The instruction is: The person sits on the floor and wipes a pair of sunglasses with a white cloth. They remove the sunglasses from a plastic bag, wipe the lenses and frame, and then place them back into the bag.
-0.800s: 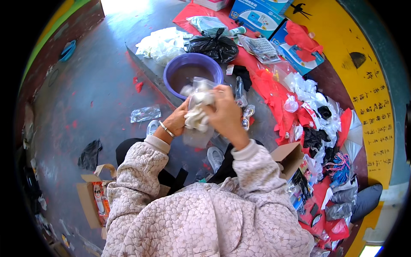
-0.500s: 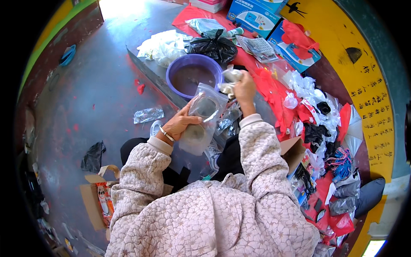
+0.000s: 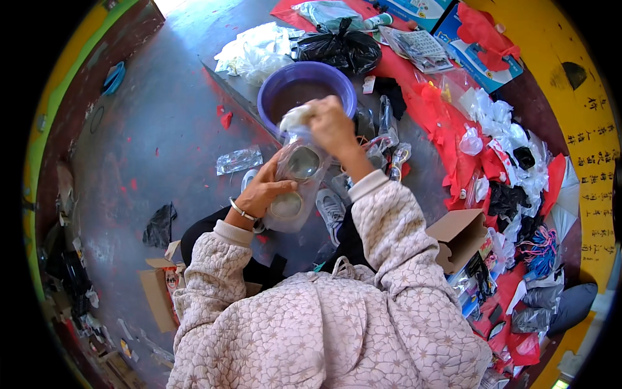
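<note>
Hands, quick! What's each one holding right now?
Left hand: closed, holding a clear plastic bag.
Right hand: closed, holding a white bundle, maybe cloth; too blurred to be sure.

Black plastic bag, red sheeting, cardboard box

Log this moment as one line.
left hand: holding clear bag | right hand: gripping pale bundle | nearby: purple basin
</note>
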The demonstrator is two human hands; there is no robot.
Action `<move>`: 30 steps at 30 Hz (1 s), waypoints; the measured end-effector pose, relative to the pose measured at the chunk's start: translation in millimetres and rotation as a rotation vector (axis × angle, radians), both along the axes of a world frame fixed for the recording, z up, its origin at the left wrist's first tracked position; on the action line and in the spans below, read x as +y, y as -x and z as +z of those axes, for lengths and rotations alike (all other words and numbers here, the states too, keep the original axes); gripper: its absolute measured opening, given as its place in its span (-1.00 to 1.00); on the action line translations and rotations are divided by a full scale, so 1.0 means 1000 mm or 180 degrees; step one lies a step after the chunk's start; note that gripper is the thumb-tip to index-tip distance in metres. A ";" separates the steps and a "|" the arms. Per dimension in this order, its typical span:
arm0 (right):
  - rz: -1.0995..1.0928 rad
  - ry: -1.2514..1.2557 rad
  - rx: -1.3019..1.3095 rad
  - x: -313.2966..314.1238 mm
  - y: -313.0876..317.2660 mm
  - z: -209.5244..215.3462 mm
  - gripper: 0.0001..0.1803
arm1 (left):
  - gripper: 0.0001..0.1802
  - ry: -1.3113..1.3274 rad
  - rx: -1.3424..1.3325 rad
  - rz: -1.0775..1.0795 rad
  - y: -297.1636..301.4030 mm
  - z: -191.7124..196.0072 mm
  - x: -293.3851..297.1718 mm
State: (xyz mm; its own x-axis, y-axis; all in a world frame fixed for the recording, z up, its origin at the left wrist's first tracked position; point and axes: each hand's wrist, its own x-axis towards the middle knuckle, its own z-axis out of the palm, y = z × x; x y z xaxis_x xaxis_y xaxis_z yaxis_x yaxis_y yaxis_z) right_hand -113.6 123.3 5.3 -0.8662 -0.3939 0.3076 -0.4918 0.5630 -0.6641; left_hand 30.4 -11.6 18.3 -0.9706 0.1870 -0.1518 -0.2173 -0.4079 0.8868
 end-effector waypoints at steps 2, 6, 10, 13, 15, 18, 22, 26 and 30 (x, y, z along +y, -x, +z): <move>-0.0326 0.0684 -0.1092 0.018 0.032 -0.016 -0.79 | -0.18 -0.0029 -0.0067 0.0170 -0.002 0.000 -0.002; -0.0357 0.1458 -0.0181 0.018 0.017 0.010 -0.49 | -0.23 -0.0457 -0.0512 0.0541 0.005 -0.008 -0.009; 0.0199 0.0596 -0.0077 -0.021 -0.045 0.028 -0.68 | -0.38 -0.0878 -0.0405 0.0687 0.007 -0.019 -0.002; 0.0551 0.0205 -0.0036 -0.036 -0.067 0.024 -0.78 | -0.52 -0.1122 -0.0504 0.0929 0.006 -0.030 -0.014; 0.0803 0.0333 0.0093 -0.038 -0.082 0.029 -0.81 | -0.57 -0.1216 -0.0671 0.1135 0.005 -0.041 -0.029; 0.1260 0.0330 0.0229 -0.036 -0.099 0.030 -0.84 | -0.58 -0.1438 -0.0541 0.1113 0.003 -0.043 -0.057; 0.2159 0.0223 -0.0399 -0.006 -0.075 0.037 -0.82 | -0.54 -0.1793 -0.0151 0.1276 0.000 -0.028 -0.052; 0.0636 0.1040 -0.1907 0.003 -0.054 0.045 -0.83 | -0.54 -0.1450 -0.0371 0.1496 0.004 -0.021 -0.047; 0.0818 0.0885 0.0236 -0.031 -0.074 0.040 -0.87 | -0.54 -0.1420 -0.0543 0.1605 0.009 -0.023 -0.032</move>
State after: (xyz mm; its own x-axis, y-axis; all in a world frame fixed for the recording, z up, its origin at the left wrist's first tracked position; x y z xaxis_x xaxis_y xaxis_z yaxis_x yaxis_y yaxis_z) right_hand -40.0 92.2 45.0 -0.7213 -0.4880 0.4914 -0.6460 0.2184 -0.7314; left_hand 21.4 -43.2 -5.2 -0.9248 -0.2006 -0.3234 -0.0268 -0.8134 0.5811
